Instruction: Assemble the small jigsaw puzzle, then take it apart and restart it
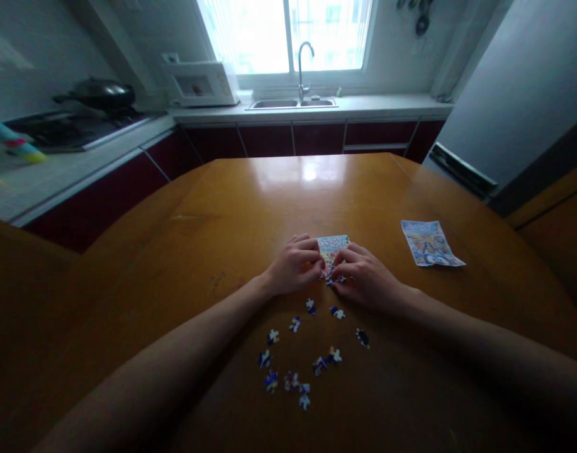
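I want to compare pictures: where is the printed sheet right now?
In the head view, the printed sheet lies on the table, beyond the right forearm and to the right of the right hand.

Left hand (295,265), right hand (366,277) at jigsaw (333,244); loose pieces (270,381) nearer; printed sheet (428,242) right.

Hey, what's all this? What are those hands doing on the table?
Someone has both hands at a small jigsaw puzzle: the left hand at its left side, the right hand at its lower right. Loose pieces lie nearer the person, not yet joined in. A picture sheet lies off to the right.
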A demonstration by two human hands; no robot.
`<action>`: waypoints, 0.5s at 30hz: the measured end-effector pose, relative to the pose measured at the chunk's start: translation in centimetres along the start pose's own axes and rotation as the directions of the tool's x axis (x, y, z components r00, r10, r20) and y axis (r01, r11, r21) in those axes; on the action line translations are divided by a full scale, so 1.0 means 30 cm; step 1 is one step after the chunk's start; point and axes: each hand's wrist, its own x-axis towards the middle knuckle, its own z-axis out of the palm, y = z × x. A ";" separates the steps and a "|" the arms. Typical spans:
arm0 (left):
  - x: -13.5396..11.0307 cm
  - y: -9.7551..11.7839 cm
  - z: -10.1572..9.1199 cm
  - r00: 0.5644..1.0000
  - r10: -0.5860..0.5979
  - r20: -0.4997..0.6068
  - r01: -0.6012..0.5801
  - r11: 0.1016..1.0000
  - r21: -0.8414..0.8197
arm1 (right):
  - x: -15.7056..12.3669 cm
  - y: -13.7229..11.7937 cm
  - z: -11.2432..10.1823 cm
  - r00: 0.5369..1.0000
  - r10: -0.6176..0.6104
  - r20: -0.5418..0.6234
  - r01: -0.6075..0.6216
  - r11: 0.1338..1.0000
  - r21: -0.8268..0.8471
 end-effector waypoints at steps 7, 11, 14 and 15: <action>-0.002 -0.003 -0.001 1.000 0.011 0.014 -0.011 1.000 -0.014 | -0.004 0.010 0.016 1.000 0.003 -0.023 -0.003 1.000 0.005; -0.004 -0.001 -0.006 0.996 0.032 0.083 -0.031 0.999 -0.019 | -0.007 0.006 0.013 1.000 -0.002 -0.022 0.002 1.000 0.020; -0.004 0.000 -0.009 0.987 0.058 0.149 -0.055 0.998 -0.021 | -0.010 0.003 0.009 1.000 -0.008 -0.030 0.009 1.000 0.019; -0.004 0.000 -0.009 0.985 0.064 0.162 -0.061 0.998 -0.023 | -0.011 0.003 0.009 1.000 -0.006 -0.029 0.007 1.000 0.016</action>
